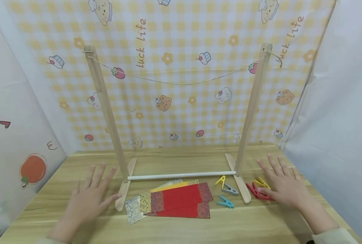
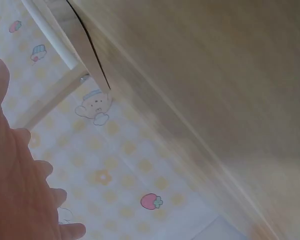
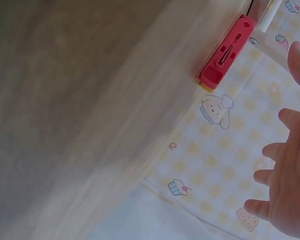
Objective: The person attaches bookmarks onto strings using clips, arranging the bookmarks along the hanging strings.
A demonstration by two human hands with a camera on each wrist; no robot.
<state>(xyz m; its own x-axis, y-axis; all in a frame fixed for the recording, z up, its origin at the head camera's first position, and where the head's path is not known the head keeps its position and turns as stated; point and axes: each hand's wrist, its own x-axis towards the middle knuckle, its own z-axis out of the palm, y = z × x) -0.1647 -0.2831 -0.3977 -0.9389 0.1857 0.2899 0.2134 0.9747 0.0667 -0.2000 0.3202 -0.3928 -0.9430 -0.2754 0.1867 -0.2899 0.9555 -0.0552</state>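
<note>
My left hand (image 1: 87,200) is spread out over the left of the table, its thumb near the left foot of a wooden stand (image 1: 107,108). Over on the right, my right hand (image 1: 289,189) is spread too, with its thumb by red clothespins (image 1: 254,192) and a yellow clothespin (image 1: 262,183). Neither hand holds anything. Between the hands lies an overlapping pile of flat strips: red ones (image 1: 181,198) with patterned ends on top, yellow and whitish ones partly hidden beneath. Another yellow clothespin (image 1: 220,181), a grey one (image 1: 230,189) and a blue one (image 1: 226,202) lie beside the pile.
A thin string (image 1: 181,83) sags between the tops of the stand's two posts. Low down, a white rod (image 1: 181,175) joins them. Behind hangs a yellow checked cloth (image 1: 181,118); pale cloths flank the wooden table (image 1: 181,234) on both sides.
</note>
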